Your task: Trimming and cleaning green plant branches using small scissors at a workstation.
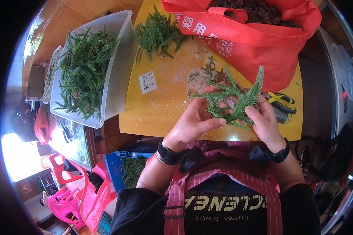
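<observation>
Over the front of the yellow table [157, 113], I hold a green artificial pine sprig [243, 103] in both hands. My left hand [194, 121] closes around its left side, the thumb along the lower needles and the fingers partly hidden behind the branches. On the other side my right hand [268, 125] pinches the sprig between thumb and fingers. Pliers with yellow and black handles [281, 98] lie just beyond my right hand. Small green and brown scraps [208, 70] are scattered on the table behind the sprig.
A translucent plastic bin [121, 58] of pine sprigs with cones stands at the left. A pile of sprigs [159, 33] and a white label [148, 82] lie on the table. The red bag [278, 51] at the back right holds pine cones [255, 11]. Below left is a blue crate [115, 172].
</observation>
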Demonstrator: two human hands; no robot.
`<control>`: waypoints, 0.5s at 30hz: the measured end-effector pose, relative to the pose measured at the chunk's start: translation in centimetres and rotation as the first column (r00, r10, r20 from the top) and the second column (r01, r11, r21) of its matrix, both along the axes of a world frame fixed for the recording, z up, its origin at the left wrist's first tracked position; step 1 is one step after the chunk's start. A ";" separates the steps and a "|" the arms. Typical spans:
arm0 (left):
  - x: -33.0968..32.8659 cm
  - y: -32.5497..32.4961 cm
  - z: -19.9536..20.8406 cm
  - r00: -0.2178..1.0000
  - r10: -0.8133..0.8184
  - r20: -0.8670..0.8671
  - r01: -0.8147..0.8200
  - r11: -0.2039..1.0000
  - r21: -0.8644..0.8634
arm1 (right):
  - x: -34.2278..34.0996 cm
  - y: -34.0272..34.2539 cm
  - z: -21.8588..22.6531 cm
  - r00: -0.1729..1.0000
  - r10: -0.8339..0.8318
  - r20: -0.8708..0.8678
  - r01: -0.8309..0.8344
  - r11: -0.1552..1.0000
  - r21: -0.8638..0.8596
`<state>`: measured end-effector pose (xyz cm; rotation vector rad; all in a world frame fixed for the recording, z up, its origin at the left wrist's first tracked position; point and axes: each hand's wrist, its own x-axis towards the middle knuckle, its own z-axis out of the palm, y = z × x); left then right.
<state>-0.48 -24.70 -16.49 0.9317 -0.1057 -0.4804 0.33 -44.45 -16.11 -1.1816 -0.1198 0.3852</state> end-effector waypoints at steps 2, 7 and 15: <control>0.3 0.0 0.0 0.998 -0.031 0.048 0.032 0.999 -0.018 | 0.0 -0.6 -0.6 0.999 0.037 -0.023 -0.036 0.999 0.012; 0.3 0.3 -0.8 0.976 -0.161 0.149 0.167 0.986 -0.028 | -0.1 -0.6 -0.7 0.985 0.110 -0.130 -0.111 0.994 -0.001; -0.2 -0.7 0.8 0.994 0.055 -0.099 -0.063 0.995 -0.073 | -0.2 -0.5 -0.5 0.996 0.016 0.088 -0.012 0.999 -0.040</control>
